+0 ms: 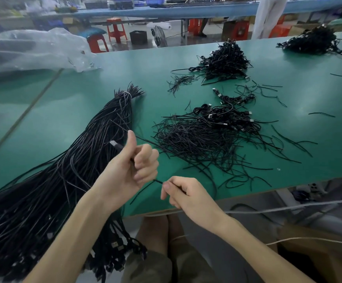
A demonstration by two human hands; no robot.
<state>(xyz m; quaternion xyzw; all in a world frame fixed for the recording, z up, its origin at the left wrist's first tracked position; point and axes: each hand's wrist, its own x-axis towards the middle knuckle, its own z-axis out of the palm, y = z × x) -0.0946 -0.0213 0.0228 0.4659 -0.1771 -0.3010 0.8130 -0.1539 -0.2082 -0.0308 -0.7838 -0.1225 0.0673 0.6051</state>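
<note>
1. Black cable [157, 181] runs between the two hands, just above the near edge of the table [288, 156]. Its USB plug [114, 144] sticks out beyond the left hand [129, 170].
2. That left hand has its fingers curled round the cable with the thumb raised. The right hand [186, 198] pinches the cable between thumb and forefinger.
3. To me it looks like a coil is being wound. If the right pinch slackens, the loose end could slip over the table edge.
4. The long bundle [74, 160] lies right under the left forearm. A wide swing could snag a strand and drag others out.
5. The pile of ties [196, 144] sits near and tangled, so grabbing one may lift several.
</note>
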